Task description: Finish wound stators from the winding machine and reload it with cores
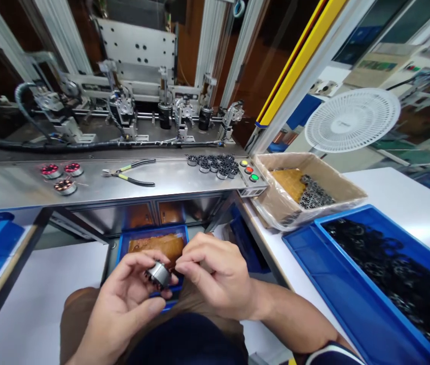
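My left hand grips a small round metal motor part between thumb and fingers, low in the middle of the view above my lap. Pressed against the part's right side, my right hand pinches at it with its fingertips. Beneath both hands lies a small blue tray lined with brown paper.
On the steel bench lie yellow-handled pliers, three wound stators and a cluster of dark ring parts beside coloured buttons. At the right stand a cardboard box, a big blue bin of black parts and a white fan.
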Demonstrator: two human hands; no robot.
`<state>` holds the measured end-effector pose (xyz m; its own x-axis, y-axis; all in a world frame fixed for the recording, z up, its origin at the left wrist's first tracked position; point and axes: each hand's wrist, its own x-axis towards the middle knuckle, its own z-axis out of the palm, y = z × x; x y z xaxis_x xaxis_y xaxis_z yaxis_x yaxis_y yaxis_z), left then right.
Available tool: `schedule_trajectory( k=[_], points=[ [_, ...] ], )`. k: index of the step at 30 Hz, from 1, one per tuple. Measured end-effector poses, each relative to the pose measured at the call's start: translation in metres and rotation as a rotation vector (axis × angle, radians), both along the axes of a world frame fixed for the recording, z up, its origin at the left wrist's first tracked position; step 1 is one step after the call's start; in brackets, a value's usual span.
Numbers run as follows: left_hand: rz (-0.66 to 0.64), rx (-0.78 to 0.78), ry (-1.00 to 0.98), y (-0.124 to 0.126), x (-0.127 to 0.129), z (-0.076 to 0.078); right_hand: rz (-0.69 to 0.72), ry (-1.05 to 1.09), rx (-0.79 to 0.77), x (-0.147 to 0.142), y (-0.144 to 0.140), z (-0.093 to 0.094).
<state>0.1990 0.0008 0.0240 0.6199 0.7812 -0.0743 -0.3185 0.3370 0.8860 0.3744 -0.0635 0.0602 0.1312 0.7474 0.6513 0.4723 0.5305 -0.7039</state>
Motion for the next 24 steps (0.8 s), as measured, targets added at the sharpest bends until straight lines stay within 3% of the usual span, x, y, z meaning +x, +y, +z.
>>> schedule_trajectory(
  k=[3,7,10,13,15,20,24],
  points=[
    [0.115,0.137,0.025,0.002,0.001,-0.008,-0.005,0.031,0.022,-0.003,0.004,-0.001],
    [0.176,0.172,0.019,0.005,-0.002,-0.012,-0.074,0.152,-0.021,-0.014,0.002,0.0],
    [0.165,0.153,-0.029,0.009,-0.004,-0.009,-0.017,0.435,-0.282,-0.028,-0.005,-0.003],
    [0.13,0.113,-0.082,0.013,-0.004,-0.006,0.206,0.785,-0.596,-0.041,-0.008,-0.013],
    [0.109,0.068,-0.096,0.014,-0.004,-0.004,0.313,0.946,-0.696,-0.048,-0.006,-0.022],
    [0.115,-0.011,-0.1,0.015,-0.005,-0.001,0.378,1.085,-0.667,-0.052,-0.001,-0.038],
    [0.126,0.078,-0.079,0.017,-0.009,-0.001,0.455,1.266,-0.594,-0.048,-0.003,-0.039]
  ],
)
